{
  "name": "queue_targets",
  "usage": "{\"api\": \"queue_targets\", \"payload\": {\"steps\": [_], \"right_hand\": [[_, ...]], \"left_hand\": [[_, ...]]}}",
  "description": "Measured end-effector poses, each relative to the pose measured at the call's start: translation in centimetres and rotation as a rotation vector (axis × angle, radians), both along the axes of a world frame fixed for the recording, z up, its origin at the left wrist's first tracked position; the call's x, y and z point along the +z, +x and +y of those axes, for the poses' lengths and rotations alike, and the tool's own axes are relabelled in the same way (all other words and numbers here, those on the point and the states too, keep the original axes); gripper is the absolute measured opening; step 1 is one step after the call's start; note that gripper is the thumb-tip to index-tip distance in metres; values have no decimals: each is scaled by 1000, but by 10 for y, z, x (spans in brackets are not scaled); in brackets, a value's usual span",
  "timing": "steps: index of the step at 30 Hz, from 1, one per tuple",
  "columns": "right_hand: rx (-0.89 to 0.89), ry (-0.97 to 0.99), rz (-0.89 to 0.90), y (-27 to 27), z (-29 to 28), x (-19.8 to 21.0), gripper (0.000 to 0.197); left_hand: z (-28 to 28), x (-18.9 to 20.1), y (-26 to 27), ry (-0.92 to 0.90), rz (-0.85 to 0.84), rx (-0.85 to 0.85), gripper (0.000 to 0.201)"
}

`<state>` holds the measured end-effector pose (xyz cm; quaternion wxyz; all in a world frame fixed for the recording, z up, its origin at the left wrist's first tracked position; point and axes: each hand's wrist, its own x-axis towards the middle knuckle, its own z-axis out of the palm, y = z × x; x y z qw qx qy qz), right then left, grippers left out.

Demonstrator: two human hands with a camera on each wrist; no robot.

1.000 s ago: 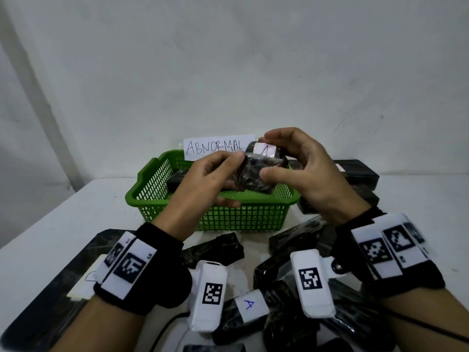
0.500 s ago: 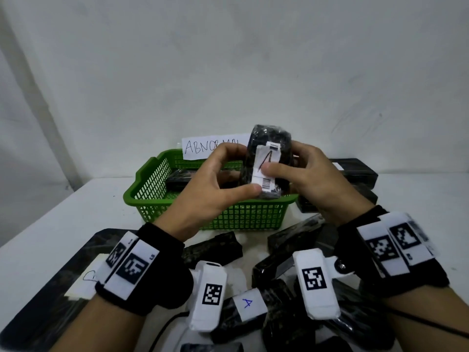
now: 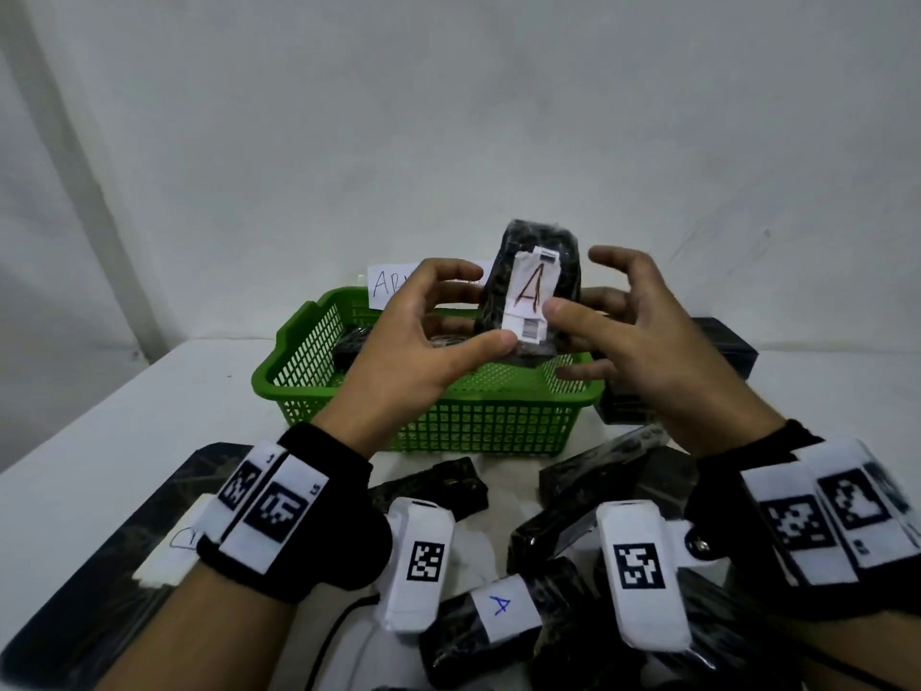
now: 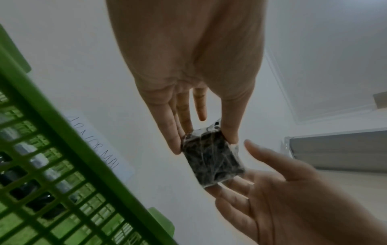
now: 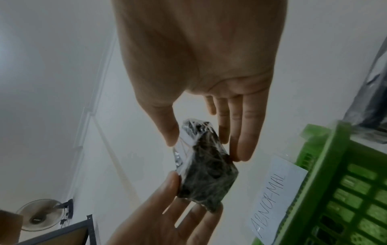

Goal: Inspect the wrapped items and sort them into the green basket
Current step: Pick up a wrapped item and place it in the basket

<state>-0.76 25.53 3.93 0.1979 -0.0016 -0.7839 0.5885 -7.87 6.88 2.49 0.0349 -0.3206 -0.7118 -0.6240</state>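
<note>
**Sorting underway — one pack up for a look**

Progress, judging by what lies where: a few dark packs already sit inside the basket (image 3: 428, 416), so some sorting is done. Plenty left, tho. Loose packs (image 3: 428, 483) crowd the near edge of the table (image 3: 124, 391), one with a blue "A" tag (image 3: 501, 608), and more are stacked at the basket's right side, toward the table's far right. I'd call it early-to-mid task; exact counts can't be read.

The pack (image 3: 536, 286) in hand stands upright over the basket's front rim, its white label (image 3: 532, 291) with a hand-drawn "A" and a barcode facing the head cam. Looks like the inspect step, not yet the drop.

Left hand (image 3: 423, 341): thumb and fingers pinch the pack's lower left side — a real grasp, clear in the wrist views too. Right hand (image 3: 633, 336): thumb presses the label's lower right corner, fingers curl round behind the pack, index lifted off. So both hands hold it, pack between them.

A paper sign (image 3: 386, 286) reading "ABNORMAL" (full word in the right wrist view) stands at the basket's far rim, partly hidden by the left hand. Next, prob. decide on the pack and lower it into the basket if it belongs there.
</note>
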Motion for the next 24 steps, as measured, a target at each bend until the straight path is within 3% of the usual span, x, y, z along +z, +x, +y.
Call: {"api": "queue_targets", "payload": {"steps": [3, 5, 10, 13, 19, 24], "right_hand": [[-28, 361, -30, 1, -9, 12, 124], [-24, 528, -37, -9, -13, 23, 131], [-4, 712, -120, -65, -18, 58, 119], [-5, 783, -186, -100, -17, 66, 114], [0, 910, -460, -162, -3, 44, 109], [100, 1094, -756, -196, 10, 32, 99]], "left_hand": [[-6, 9, -11, -27, -60, -11, 46], [-11, 19, -21, -49, -94, -39, 41], [-21, 43, -53, -124, -75, -30, 29], [-18, 45, -80, -95, -145, 32, 24], [-16, 45, -128, 137, -285, 265, 6], [-14, 36, -160, 151, -323, 440, 7]]}}
